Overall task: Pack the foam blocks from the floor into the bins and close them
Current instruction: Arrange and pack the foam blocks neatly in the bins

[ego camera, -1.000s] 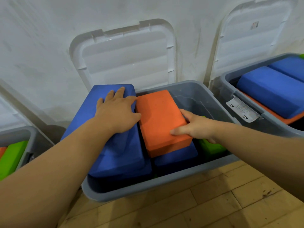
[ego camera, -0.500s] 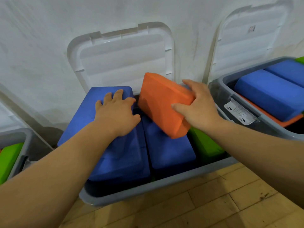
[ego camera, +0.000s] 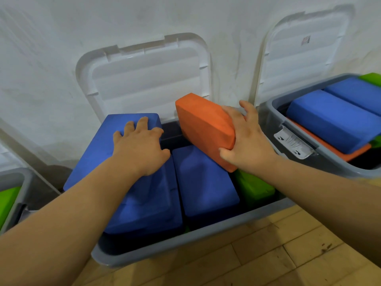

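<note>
A grey bin [ego camera: 185, 242] stands open in front of me, its white lid [ego camera: 148, 79] leaning against the wall. My right hand [ego camera: 245, 139] grips an orange foam block [ego camera: 203, 129], tilted on edge above the bin's right side. My left hand [ego camera: 140, 145] rests flat on a large blue block [ego camera: 99, 153] that sits raised and slanted over the bin's left side. Another blue block [ego camera: 204, 182] lies flat in the middle, and a green block [ego camera: 253, 186] is wedged at the right end.
A second grey bin [ego camera: 321, 162] at the right holds blue, orange and green blocks; its lid [ego camera: 305, 58] leans on the wall. A third bin [ego camera: 12, 178] with a green block shows at the left edge. Wooden floor [ego camera: 268, 254] lies in front.
My right hand has lifted the orange block off the blue block and tipped it up on edge toward the right. My left hand has stayed on the slanted blue block.
</note>
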`<state>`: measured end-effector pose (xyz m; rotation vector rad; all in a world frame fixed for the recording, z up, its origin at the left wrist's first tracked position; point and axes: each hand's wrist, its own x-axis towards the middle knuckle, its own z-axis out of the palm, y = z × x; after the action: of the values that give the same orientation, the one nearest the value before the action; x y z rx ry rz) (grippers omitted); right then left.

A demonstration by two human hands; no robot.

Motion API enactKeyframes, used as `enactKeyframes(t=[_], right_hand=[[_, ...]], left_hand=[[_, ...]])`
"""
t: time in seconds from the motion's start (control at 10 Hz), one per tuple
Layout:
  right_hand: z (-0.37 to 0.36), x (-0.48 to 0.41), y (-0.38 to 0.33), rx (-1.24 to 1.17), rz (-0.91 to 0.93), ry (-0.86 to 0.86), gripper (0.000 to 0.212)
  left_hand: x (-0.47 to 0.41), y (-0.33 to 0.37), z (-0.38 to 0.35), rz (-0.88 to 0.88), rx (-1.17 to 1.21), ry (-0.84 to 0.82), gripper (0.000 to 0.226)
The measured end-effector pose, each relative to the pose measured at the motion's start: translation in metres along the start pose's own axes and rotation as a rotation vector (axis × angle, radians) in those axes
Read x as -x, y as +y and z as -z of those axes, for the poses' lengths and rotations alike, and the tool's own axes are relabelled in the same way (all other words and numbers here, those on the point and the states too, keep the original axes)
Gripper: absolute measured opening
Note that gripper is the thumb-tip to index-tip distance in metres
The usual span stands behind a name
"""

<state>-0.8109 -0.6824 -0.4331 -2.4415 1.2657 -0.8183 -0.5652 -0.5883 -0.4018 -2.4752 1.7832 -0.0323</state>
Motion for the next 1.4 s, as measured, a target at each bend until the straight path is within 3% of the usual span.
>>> enactKeyframes(t=[0.2, 0.3, 0.4, 0.5, 0.6, 0.7, 0.8, 1.0, 1.2, 1.4], right_hand=[[0.02, -0.031, -0.018, -0.248, 0.007, 0.362, 0.073], [0.014, -0.032, -0.014, -0.182, 0.023, 0.279, 0.073], [0.011, -0.028, -0.008, -0.058, 0.008, 0.083, 0.098], [0.014, -0.023, -0.005, 0.029, 0.057, -0.005, 0.109], [0.033, -0.027, -0.007, -0.014, 0.056, 0.108, 0.092], [0.048, -0.034, -0.008, 0.136, 0.032, 0.101, 0.085], [0.04, -0.036, -0.005, 0.315, -0.032, -0.069, 0.081], [0.027, -0.058, 0.0, 0.282, -0.141, -0.202, 0.082], [0.023, -0.064, -0.004, 0.24, -0.07, -0.065, 0.056], [0.016, -0.082, -0.005, 0.368, -0.03, -0.13, 0.049]], left_hand=[[0.001, -0.002, 0.0, 0.004, 0.012, 0.006, 0.065], [0.002, -0.003, -0.001, 0.006, 0.028, 0.008, 0.066], [0.002, -0.004, -0.001, 0.007, 0.036, 0.005, 0.067], [0.002, -0.005, 0.0, 0.008, 0.033, 0.0, 0.067], [0.003, -0.003, 0.0, 0.001, 0.03, 0.007, 0.067], [0.002, -0.002, -0.001, -0.002, 0.034, 0.007, 0.066], [0.002, -0.002, 0.0, -0.001, 0.039, 0.005, 0.066], [0.003, -0.002, 0.0, -0.004, 0.036, 0.002, 0.066], [0.003, -0.006, 0.003, -0.012, 0.038, 0.001, 0.064], [-0.002, -0.006, 0.011, -0.014, -0.002, 0.005, 0.057]])
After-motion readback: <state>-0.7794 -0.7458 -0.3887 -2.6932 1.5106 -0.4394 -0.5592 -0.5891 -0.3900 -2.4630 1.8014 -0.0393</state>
